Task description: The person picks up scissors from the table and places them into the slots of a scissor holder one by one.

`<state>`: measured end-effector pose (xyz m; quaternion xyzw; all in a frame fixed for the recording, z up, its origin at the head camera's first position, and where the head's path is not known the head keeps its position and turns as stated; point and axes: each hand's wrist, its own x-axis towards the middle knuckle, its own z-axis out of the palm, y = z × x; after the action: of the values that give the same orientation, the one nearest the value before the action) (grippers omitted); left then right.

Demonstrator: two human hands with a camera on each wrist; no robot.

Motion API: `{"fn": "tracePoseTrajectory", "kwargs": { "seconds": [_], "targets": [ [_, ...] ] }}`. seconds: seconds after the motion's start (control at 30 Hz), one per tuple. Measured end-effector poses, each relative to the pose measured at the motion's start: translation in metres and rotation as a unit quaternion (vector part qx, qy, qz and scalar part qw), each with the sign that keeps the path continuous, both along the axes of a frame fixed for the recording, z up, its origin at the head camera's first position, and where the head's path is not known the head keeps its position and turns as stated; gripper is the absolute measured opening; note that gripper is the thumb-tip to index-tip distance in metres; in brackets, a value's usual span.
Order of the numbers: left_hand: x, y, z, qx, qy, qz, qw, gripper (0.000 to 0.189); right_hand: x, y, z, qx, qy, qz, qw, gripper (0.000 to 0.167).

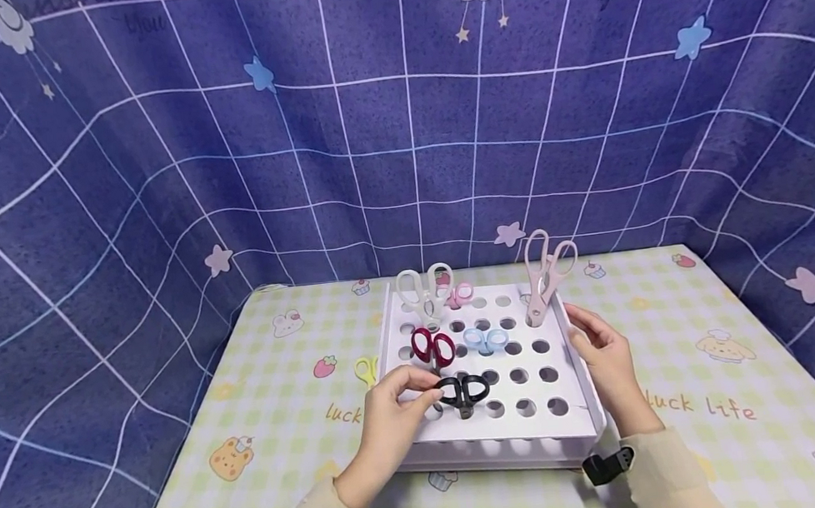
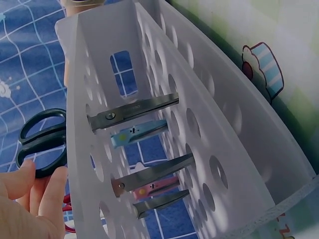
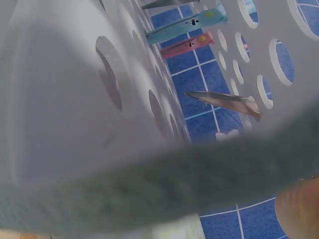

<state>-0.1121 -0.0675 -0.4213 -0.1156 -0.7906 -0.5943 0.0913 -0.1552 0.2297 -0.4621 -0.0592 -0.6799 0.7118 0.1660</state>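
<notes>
My left hand [image 1: 390, 417] pinches one handle loop of the black scissors [image 1: 463, 394] between thumb and fingers. Those scissors stand in a front hole of a white perforated rack [image 1: 465, 429], blades down inside it, as the left wrist view shows. My right hand [image 1: 603, 353] rests against the rack's right side wall, thumb near the top edge. Just behind the black pair are dark red scissors [image 1: 432, 347], with light blue scissors [image 1: 486, 339] to their right. White scissors [image 1: 426, 294], small pink scissors [image 1: 460, 294] and tall pale pink scissors [image 1: 547, 276] stand farther back.
Yellow scissors [image 1: 367, 370] show beyond the rack's left side, partly hidden by it. Beneath lies a checked tablecloth [image 1: 270, 504] with printed figures. A blue gridded curtain [image 1: 398, 171] hangs behind the table. The rack's lower plate [image 2: 229, 164] also has holes.
</notes>
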Motion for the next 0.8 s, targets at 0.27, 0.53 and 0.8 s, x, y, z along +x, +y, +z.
{"fn": "tracePoseTrajectory", "kwargs": {
  "seconds": [0.27, 0.53, 0.8],
  "targets": [
    [0.0001, -0.0001, 0.0009, 0.003, -0.008, -0.007, 0.9999, 0.015, 0.0005, -0.0003, 0.0009, -0.008, 0.004, 0.003, 1.0, 0.038],
    [-0.0001, -0.0001, 0.0027, 0.013, -0.029, -0.008, 0.9995, 0.011, 0.0005, -0.0005, 0.0011, -0.01, 0.001, 0.001, 1.0, 0.037],
    [0.0008, 0.0001, 0.0038, 0.019, -0.032, -0.01, 0.9992, 0.012, 0.0006, -0.0007, -0.0004, -0.004, -0.002, -0.003, 1.0, 0.038]
  ]
}}
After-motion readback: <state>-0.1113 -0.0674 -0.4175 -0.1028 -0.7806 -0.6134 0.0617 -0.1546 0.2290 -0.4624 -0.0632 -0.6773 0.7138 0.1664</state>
